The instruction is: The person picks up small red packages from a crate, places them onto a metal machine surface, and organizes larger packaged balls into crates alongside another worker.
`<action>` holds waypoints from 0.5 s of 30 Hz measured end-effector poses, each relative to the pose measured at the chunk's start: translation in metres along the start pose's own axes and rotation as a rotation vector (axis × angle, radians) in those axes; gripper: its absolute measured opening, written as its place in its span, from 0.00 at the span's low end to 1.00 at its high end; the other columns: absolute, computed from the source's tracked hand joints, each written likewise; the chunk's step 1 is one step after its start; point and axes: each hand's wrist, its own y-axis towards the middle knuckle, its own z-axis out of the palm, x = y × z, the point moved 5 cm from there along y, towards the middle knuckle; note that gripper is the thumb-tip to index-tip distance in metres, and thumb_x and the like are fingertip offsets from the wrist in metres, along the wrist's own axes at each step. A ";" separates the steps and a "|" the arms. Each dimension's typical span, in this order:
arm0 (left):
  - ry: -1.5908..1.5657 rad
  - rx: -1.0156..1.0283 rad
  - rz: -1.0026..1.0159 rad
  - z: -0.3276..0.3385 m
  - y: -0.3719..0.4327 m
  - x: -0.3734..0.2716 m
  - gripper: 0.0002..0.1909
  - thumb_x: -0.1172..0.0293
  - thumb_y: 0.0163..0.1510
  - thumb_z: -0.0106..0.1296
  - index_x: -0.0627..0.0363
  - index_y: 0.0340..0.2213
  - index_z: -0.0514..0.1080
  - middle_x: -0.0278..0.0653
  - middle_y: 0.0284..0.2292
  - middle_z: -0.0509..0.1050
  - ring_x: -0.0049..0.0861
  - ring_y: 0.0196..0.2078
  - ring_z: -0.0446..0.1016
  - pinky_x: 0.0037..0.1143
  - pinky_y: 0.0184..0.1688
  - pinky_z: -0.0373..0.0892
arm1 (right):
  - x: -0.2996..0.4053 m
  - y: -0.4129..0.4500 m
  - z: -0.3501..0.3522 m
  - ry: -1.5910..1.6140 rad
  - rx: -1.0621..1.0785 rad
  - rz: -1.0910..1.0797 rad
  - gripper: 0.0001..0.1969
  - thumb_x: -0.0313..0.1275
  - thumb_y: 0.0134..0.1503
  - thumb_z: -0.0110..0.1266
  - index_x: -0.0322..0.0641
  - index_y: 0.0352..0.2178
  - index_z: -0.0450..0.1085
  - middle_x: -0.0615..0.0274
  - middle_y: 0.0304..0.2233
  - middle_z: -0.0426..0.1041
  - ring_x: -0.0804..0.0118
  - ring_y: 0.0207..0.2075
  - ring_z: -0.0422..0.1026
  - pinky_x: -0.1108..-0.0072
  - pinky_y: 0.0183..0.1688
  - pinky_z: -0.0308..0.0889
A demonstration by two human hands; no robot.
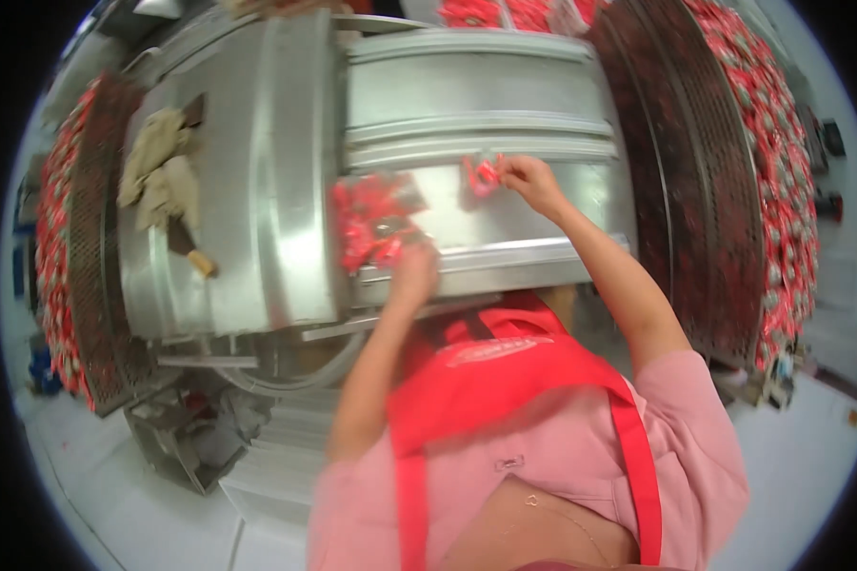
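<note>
Between its fingertips my right hand (530,184) pinches a small red and clear plastic packet (483,177), held over the metal work surface (543,207). My left hand (416,268) is at the near edge of a pile of similar red packets (375,218) on the left part of that surface. It touches the pile, but blur and the hand itself hide whether its fingers are closed on a packet.
Cloth work gloves (161,168) lie on the left metal panel, beside a tool with a yellowish handle tip (203,264). Perforated metal bins holding red packets stand at left (107,250) and right (721,143). More red packets (528,13) are beyond the far edge.
</note>
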 end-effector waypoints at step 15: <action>-0.862 0.377 -0.596 0.114 0.096 -0.074 0.11 0.61 0.55 0.52 0.56 0.34 0.72 0.30 0.29 0.75 0.11 0.26 0.70 0.14 0.24 0.64 | -0.104 -0.107 -0.027 0.635 -0.244 0.557 0.18 0.26 0.54 0.52 0.29 0.45 0.64 0.52 0.40 0.69 0.60 0.34 0.75 0.74 0.27 0.75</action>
